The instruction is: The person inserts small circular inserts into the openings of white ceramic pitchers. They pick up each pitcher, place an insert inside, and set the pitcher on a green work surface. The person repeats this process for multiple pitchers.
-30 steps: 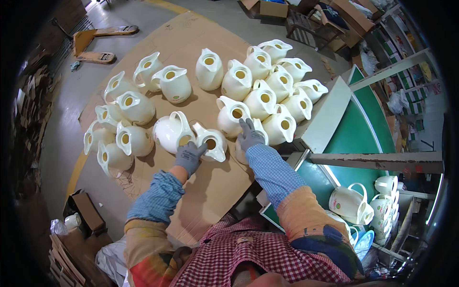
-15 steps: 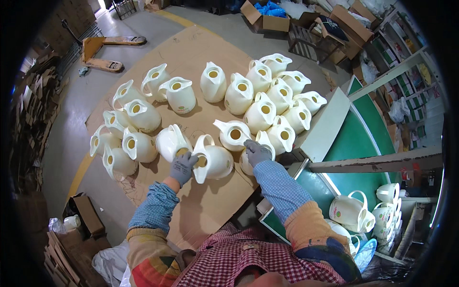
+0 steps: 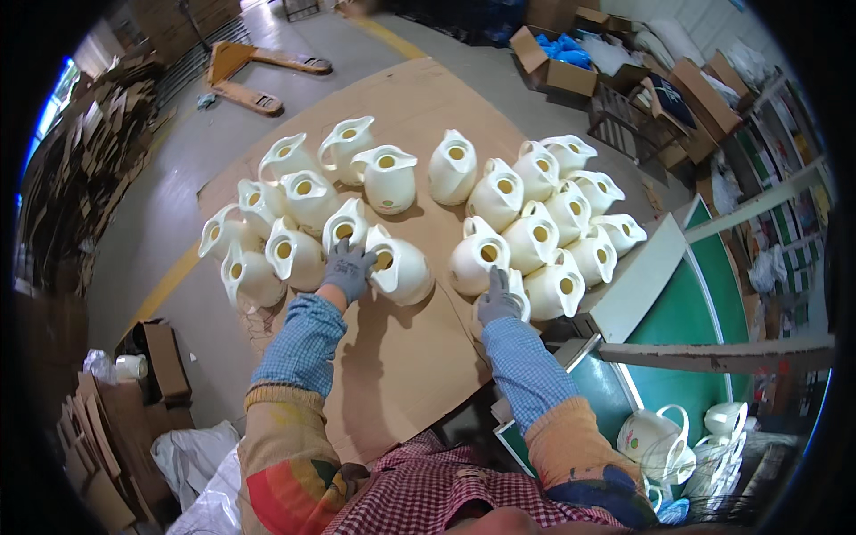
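Note:
My left hand (image 3: 348, 270), in a grey glove, has its fingers hooked over the rim of a cream jug (image 3: 346, 217) at the near edge of the left cluster. Just right of that hand another cream jug (image 3: 406, 275) leans with its mouth toward the glove. My right hand (image 3: 499, 301), also gloved, closes at a partly covered cream jug (image 3: 520, 303) at the near side of the right cluster. Its fingertips come close to a cream jug (image 3: 477, 257) beyond. The fingers' underside is hidden. Several lidless jugs stand in both clusters on the flattened cardboard (image 3: 419, 374).
A green-topped bench (image 3: 651, 312) with a white side panel (image 3: 633, 281) borders the right. More jugs (image 3: 655, 441) lie at lower right. A yellow pallet jack (image 3: 234, 67) stands far left, near stacked cardboard (image 3: 98, 152). An open carton (image 3: 571, 78) holds blue bags.
The view has swung left. My left hand has shifted its jug away from me against the left cluster. The jug beside it has moved left. My right hand stays by the right cluster.

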`<state>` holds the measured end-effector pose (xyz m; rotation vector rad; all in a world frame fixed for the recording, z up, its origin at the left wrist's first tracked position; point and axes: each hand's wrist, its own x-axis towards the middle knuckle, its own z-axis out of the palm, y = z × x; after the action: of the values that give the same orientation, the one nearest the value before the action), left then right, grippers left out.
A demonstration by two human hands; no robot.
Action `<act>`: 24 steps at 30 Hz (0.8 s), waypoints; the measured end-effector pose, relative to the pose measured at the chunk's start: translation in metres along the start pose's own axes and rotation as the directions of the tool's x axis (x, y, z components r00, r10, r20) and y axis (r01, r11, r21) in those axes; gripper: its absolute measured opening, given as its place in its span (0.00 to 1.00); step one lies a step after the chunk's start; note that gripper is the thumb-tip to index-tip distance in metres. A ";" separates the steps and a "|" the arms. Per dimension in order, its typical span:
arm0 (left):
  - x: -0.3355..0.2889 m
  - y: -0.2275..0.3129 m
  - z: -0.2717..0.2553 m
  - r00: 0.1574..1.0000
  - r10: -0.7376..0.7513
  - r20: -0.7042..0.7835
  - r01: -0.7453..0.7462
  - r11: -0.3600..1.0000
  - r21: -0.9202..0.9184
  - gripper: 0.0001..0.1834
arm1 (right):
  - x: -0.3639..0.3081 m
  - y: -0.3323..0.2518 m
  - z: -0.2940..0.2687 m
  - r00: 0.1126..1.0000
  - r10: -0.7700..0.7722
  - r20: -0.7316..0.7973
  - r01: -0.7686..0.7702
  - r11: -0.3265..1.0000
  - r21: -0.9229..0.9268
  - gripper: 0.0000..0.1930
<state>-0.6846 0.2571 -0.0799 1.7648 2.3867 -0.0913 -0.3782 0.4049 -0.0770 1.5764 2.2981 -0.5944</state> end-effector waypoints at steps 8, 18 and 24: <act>0.006 -0.022 0.009 0.997 0.038 0.063 -0.040 0.999 0.026 0.26 | 0.029 0.011 0.011 0.997 0.019 -0.070 0.006 0.941 0.339 0.24; -0.020 -0.015 0.028 0.946 0.170 -0.275 -0.205 0.973 -0.104 0.15 | 0.014 0.029 0.016 0.968 -0.013 -0.251 0.112 0.917 0.384 0.13; -0.089 0.003 -0.039 0.850 0.254 -0.461 -0.375 0.908 -0.189 0.19 | -0.075 0.059 -0.077 0.905 -0.266 -0.331 0.381 0.851 0.361 0.17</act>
<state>-0.6603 0.1802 -0.0258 2.1795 2.1688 0.7082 -0.2967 0.4002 0.0143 1.5172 2.8261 -1.0822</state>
